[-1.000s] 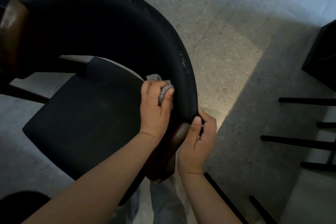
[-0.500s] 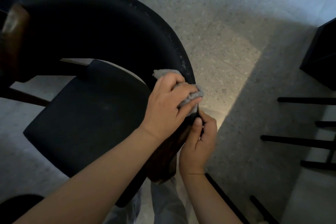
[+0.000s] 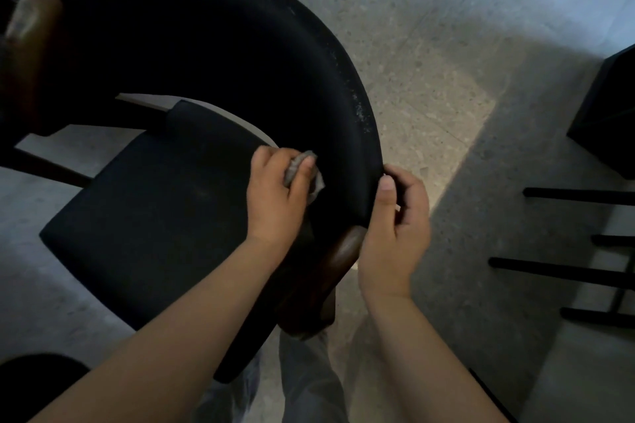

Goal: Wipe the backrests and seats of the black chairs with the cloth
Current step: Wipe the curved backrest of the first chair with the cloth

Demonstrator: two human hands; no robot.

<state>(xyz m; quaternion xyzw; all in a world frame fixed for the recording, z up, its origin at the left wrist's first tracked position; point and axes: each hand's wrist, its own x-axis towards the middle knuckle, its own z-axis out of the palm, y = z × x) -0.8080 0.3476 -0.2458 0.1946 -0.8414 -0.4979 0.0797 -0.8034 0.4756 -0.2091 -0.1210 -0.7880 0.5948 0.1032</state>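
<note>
Against the inner face of the curved black padded backrest (image 3: 213,55), near its wooden end (image 3: 343,251), the left hand (image 3: 275,196) grips the crumpled grey cloth (image 3: 319,182), fingers (image 3: 268,161) curled round it; the right hand (image 3: 398,223) pinches the outer edge. Backrest wiping is judged in hand. Next stroke should follow the arc, sweeping up-left, concave toward the black seat (image 3: 154,216).

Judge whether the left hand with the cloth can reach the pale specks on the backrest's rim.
Probably yes: the left hand holds the cloth against the backrest near the pale specks, with nothing between them.
</note>
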